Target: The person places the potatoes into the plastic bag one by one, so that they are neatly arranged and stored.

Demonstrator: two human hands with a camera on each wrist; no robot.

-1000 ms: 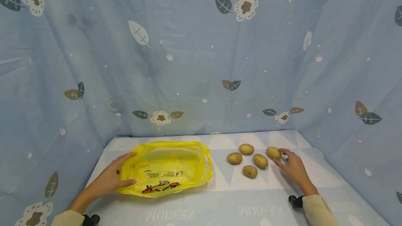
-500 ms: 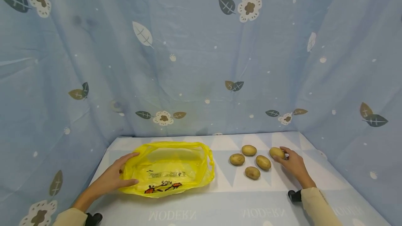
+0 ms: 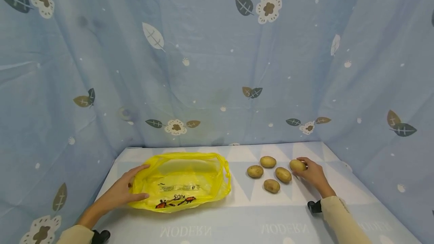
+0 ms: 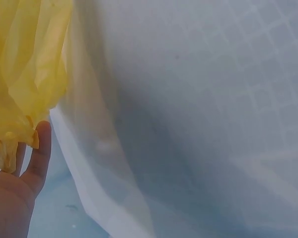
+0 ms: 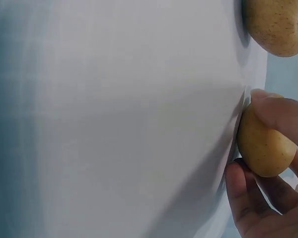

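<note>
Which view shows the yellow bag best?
The head view: the yellow bag shows nearly whole there, mouth included. The left wrist view catches only part, by the left hand; the right wrist view, none.

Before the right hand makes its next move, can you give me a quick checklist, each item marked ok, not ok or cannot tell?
1. Bag mouth open: ok; the yellow bag gapes wide.
2. Bag steadied: ok; the left hand holds its left end.
3. Potato in hand: ok; thumb and fingers of the right hand are around the rightmost potato.
4. That potato separate from the nearest potato: ok; a gap shows between them.
5. Rightmost potato off the table: cannot tell; any lift is too slight to judge.
6. Low straight path to the bag: likely not ok; other potatoes lie between.
</note>
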